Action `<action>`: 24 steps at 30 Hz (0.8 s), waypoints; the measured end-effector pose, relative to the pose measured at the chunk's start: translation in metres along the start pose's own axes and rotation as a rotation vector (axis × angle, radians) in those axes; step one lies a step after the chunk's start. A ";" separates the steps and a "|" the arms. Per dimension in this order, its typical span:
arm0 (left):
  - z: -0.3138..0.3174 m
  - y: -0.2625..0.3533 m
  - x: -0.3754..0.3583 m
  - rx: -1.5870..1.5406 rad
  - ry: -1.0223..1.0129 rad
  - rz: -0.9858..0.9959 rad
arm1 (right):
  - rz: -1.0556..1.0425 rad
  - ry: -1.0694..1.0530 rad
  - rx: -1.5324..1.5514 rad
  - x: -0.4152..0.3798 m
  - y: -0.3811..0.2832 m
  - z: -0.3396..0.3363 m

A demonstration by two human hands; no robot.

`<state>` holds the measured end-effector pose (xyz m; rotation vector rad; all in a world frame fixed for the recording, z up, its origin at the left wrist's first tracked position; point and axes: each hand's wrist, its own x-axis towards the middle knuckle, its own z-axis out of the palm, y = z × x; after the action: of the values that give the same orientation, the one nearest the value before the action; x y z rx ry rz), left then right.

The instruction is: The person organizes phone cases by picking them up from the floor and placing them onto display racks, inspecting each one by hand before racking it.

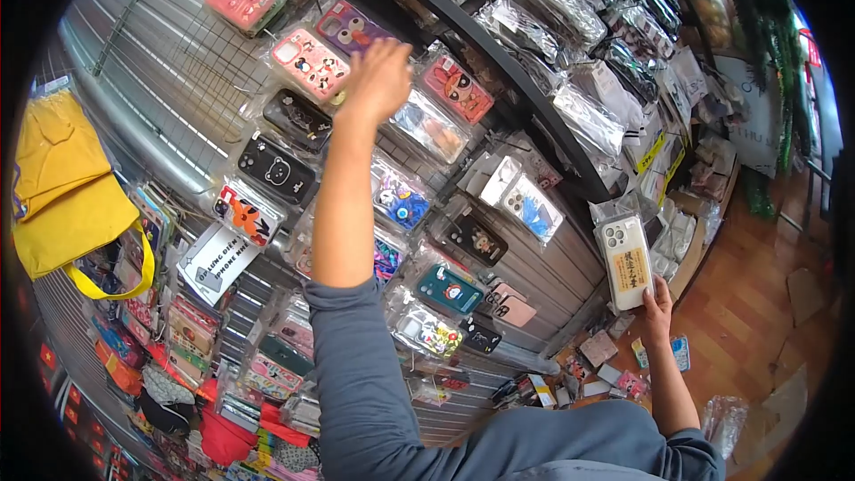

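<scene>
At the upper middle, my left hand (pixel 378 80) reaches to the display rack, its fingers bent together over the lower end of a purple phone case with big eyes (pixel 349 27). What its fingertips grip is hidden. Just left of it hangs a pink case with cartoon figures (pixel 312 62); a red-pink cartoon-girl case (pixel 458 87) hangs to the right. Lower right, my right hand (pixel 657 307) is closed on the bottom edge of a bagged white phone case (pixel 627 263) with a yellow label and dark characters, its camera cutout at the top.
More bagged cases, such as a black bear case (pixel 277 169), hang below on the rack. A yellow bag (pixel 71 187) hangs far left, near a white paper sign (pixel 218 263). Packets fill a shelf behind a dark curved frame (pixel 525 62). Small boxes lie on the wooden floor (pixel 730 303).
</scene>
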<state>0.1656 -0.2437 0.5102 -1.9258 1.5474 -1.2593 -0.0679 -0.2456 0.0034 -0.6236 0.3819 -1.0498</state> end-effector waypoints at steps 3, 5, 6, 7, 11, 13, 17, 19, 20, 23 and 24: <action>-0.016 0.047 -0.026 -0.154 0.027 0.261 | 0.018 -0.037 -0.016 0.006 -0.002 -0.006; -0.031 0.077 -0.057 -0.359 0.007 0.448 | -0.022 -0.044 0.051 0.011 0.002 -0.005; -0.039 0.090 -0.076 -0.462 -0.025 0.538 | -0.018 -0.049 0.044 0.012 0.001 -0.003; -0.049 0.102 -0.096 -0.519 -0.116 0.603 | -0.007 -0.072 0.051 0.013 0.000 -0.001; -0.045 0.121 -0.178 -0.761 -0.363 0.737 | -0.004 -0.112 0.041 0.016 0.003 0.007; -0.032 0.124 -0.219 -0.713 -0.482 0.649 | -0.001 -0.118 0.045 0.016 0.008 0.011; -0.024 0.138 -0.316 -0.497 -1.108 0.625 | 0.068 -0.151 0.034 0.008 0.004 0.015; -0.058 0.139 -0.333 -1.056 -1.613 0.590 | 0.058 -0.160 0.021 0.006 0.004 0.018; -0.009 0.156 -0.422 -1.245 -1.846 0.652 | 0.050 -0.163 0.010 0.005 0.005 0.018; -0.013 0.162 -0.473 -1.241 -1.799 0.677 | 0.071 -0.107 -0.025 0.001 0.004 0.029; -0.013 0.167 -0.485 -1.240 -1.775 0.683 | 0.073 -0.102 -0.030 0.000 0.003 0.033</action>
<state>0.0573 0.1467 0.1955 -1.4858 1.3849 1.6808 -0.0463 -0.2349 0.0269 -0.6827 0.3292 -0.9396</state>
